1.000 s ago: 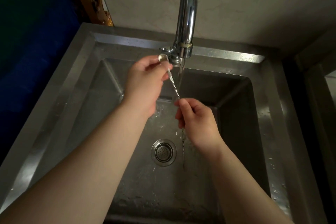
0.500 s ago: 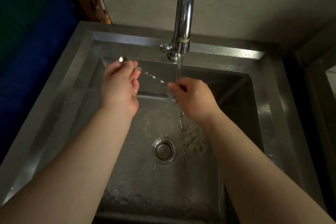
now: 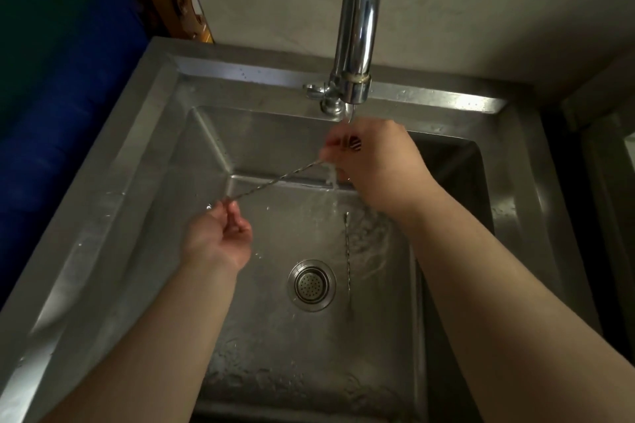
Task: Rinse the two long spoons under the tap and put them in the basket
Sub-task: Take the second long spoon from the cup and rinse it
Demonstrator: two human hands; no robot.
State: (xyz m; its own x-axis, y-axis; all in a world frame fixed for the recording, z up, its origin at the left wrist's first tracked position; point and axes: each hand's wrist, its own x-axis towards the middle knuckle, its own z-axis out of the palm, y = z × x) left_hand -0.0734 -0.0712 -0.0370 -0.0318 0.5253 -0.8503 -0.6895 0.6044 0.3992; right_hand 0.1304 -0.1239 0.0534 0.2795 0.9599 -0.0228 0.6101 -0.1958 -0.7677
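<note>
A long twisted-stem spoon (image 3: 275, 180) stretches slantwise between my two hands over the steel sink (image 3: 144, 161). My left hand (image 3: 218, 237) pinches its lower left end. My right hand (image 3: 371, 161) grips its upper right end directly under the running tap (image 3: 355, 55), and water splashes off my fingers. The spoon's bowl is hidden in one of the hands. A second long twisted spoon (image 3: 347, 261) lies on the sink floor, right of the drain, partly under the falling water. No basket is in view.
The drain strainer (image 3: 311, 284) sits in the middle of the sink floor. A small tap lever (image 3: 318, 90) sticks out left of the spout. A blue drum (image 3: 58, 106) stands left of the sink, a wall behind, a dark gap on the right.
My left hand has dropped from beside the tap down and left into the basin. My right hand rose up under the spout. The spoon swung from steep to a shallow slant.
</note>
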